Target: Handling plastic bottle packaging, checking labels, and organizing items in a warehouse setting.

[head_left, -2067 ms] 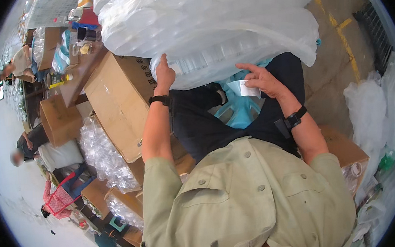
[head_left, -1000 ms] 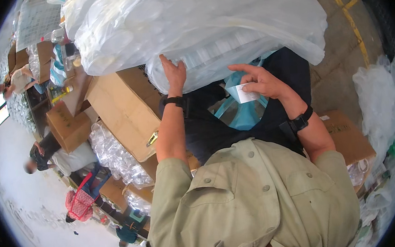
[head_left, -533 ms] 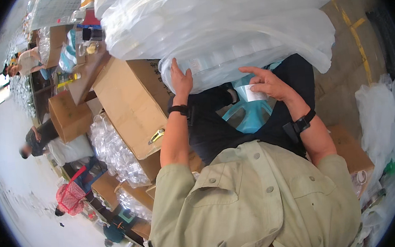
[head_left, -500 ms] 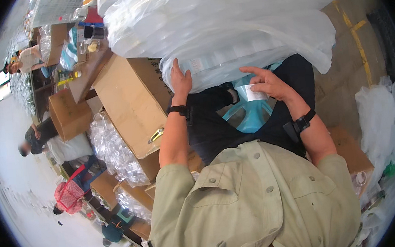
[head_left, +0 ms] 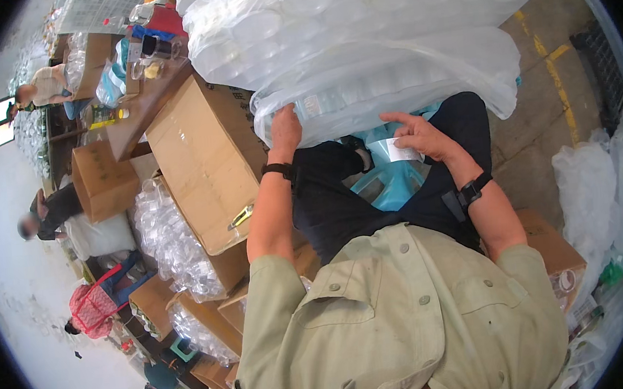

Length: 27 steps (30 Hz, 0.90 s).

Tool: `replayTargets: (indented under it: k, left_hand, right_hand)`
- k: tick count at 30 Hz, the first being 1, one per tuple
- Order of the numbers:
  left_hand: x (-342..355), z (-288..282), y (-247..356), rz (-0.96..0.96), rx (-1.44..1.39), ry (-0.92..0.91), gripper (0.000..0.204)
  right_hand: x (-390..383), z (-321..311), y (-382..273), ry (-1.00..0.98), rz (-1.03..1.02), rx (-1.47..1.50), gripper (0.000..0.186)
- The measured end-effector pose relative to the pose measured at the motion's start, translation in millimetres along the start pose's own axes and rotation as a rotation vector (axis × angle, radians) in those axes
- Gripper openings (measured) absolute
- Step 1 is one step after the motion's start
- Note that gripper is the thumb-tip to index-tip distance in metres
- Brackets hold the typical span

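Note:
In front of me stands a large clear plastic bag packed with rows of clear round containers. My left hand is closed at the bag's lower left edge, its fingertips partly hidden against the film. Between the thumb and fingers of my right hand is a small white paper label, while the index finger stretches toward the bag. A light blue label shows through the film just right of my left hand. Below the bag, between my legs, is a light blue plastic stool.
A cardboard box stands at my left, with a yellow utility knife on it. Beside it lies a heap of clear plastic containers. Crumpled plastic film and another cardboard box are at the right. Several people work at the far left.
My left hand has gone from open, fingers raised, to closed at the bag's edge. My right hand still holds the label in nearly the same place. The view has shifted slightly.

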<state>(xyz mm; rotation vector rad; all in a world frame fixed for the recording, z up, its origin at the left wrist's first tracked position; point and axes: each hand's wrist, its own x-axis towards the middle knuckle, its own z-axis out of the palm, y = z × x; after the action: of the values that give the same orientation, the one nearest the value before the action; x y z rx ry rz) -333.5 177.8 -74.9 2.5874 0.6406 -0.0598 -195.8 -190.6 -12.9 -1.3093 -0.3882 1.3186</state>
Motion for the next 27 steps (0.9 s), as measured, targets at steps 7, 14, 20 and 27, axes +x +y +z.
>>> replayTargets:
  k: [7,14,20,27]
  left_hand:
    - [33.9,15.0,-43.0,-0.192,0.153,-0.123,0.052]
    - [45.2,15.9,-17.3,-0.419,0.257,-0.376,0.077]
    - [31.5,20.1,-6.6,-0.415,0.391,-0.189,0.069]
    - [31.4,7.9,19.5,-0.433,0.382,-0.202,0.061]
  right_hand:
    - [0.4,5.8,-15.9,0.015,0.032,0.001,0.071]
    - [2.9,-2.5,-9.0,-0.024,0.063,-0.031,0.073]
    - [9.0,1.8,-7.3,-0.043,0.019,-0.027,0.073]
    - [3.4,1.8,-16.5,-0.039,0.061,-0.060,0.075]
